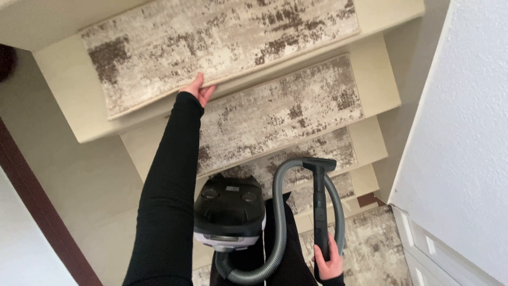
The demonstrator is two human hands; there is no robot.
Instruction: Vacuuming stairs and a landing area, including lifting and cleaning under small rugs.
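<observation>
My left hand [199,89], in a long black sleeve, reaches up to the front edge of a patterned brown-and-cream stair mat [211,37] and grips its edge with the fingers curled under it. My right hand [328,262] holds the black vacuum wand [319,212] low down; its flat black nozzle [319,164] points up toward the steps. A grey ribbed hose [278,212] loops from the wand to the black canister vacuum [228,212], which sits between my arms.
Cream stairs [373,85] with matching mats run away from me. A white textured wall [465,132] stands at the right, with white trim below it. A dark brown rail [37,206] crosses the lower left. A patterned rug [375,243] lies by the lowest step.
</observation>
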